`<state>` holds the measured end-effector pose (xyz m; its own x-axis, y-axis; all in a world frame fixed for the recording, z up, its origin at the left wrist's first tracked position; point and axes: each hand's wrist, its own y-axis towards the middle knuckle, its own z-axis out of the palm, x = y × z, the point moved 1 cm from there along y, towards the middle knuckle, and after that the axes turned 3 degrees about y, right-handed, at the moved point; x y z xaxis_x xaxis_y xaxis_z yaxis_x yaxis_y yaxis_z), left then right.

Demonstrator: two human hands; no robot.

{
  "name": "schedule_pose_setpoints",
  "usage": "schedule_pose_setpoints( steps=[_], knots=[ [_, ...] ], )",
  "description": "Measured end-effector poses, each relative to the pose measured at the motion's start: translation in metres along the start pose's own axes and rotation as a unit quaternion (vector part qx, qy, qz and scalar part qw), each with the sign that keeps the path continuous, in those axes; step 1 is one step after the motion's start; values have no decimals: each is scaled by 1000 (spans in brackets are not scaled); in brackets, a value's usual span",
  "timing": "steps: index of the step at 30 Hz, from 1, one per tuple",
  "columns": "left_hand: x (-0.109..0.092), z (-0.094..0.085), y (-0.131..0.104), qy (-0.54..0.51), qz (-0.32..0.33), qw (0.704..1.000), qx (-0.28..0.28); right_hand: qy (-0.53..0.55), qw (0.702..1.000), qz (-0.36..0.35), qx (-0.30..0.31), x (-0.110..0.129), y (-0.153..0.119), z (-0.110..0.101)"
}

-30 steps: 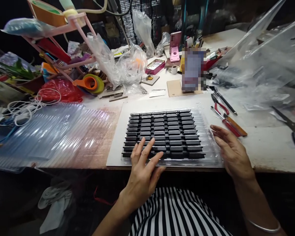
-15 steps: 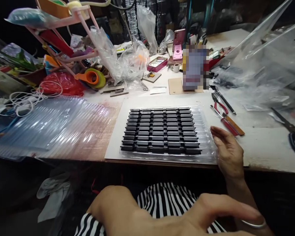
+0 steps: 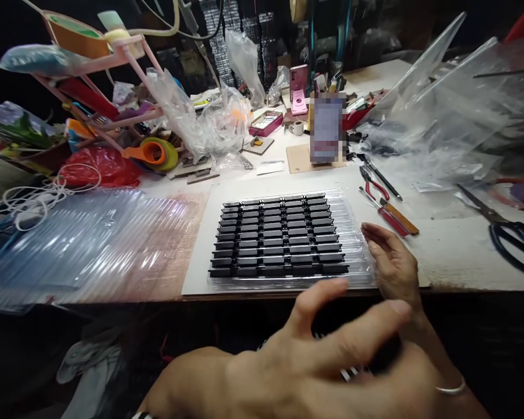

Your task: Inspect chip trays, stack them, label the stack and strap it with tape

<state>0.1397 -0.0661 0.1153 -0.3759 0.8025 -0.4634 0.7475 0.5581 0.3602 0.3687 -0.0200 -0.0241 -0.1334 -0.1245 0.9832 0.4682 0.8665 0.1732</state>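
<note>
A clear plastic tray [image 3: 358, 256] lies on a white board [image 3: 196, 267], holding several rows of small black parts [image 3: 275, 237]. Its right part shows bare ridges. My right hand [image 3: 393, 262] is at the tray's right edge, with fingers closed around that edge. Close to the camera, in front of the table's edge, my left hand [image 3: 340, 349] is raised with its fingers spread and bent. It is partly blurred, and nothing shows between its fingers.
Stacked clear ridged trays [image 3: 78, 244] lie at the left. Pliers [image 3: 373, 183], a red-handled cutter [image 3: 395, 221] and black scissors [image 3: 502, 227] lie at the right. Behind stand a pink rack [image 3: 126, 49], plastic bags [image 3: 436, 134], an orange tape dispenser [image 3: 151, 153] and a pixelated phone [image 3: 327, 128].
My left hand has risen from the bottom edge toward the tray, its fingers now spread. My right hand stays at the tray's edge. The whole view has shifted slightly.
</note>
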Motion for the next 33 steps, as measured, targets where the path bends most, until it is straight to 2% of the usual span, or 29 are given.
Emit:
schedule_pose_setpoints(
  steps=[2, 4, 6, 9, 13, 20, 29, 33],
  knots=[
    [19, 1, 7, 36, 54, 998, -2, 5, 1000, 3, 4, 2, -1, -1],
    [45, 1, 0, 61, -16, 996, -70, -3, 1000, 0, 8, 7, -4, -2],
    [70, 1, -18, 103, -103, 981, -125, -34, 999, -5, 13, 13, -10, -3],
    [92, 4, -46, 178, -169, 959, -143, -85, 996, -32, 12, 24, -17, -3],
    [97, 12, -60, 216, -198, 950, -106, -116, 990, -79, 4, 31, -21, 0],
    [99, 22, -57, 234, -203, 947, -88, -111, 991, -71, 0, 24, -16, 2],
    [104, 25, -59, 219, -199, 949, -105, -134, 987, -89, 25, 25, -20, 5],
    [107, 18, -63, 205, -216, 947, -123, -151, 983, -98, 24, 23, -19, 4]
  ],
)
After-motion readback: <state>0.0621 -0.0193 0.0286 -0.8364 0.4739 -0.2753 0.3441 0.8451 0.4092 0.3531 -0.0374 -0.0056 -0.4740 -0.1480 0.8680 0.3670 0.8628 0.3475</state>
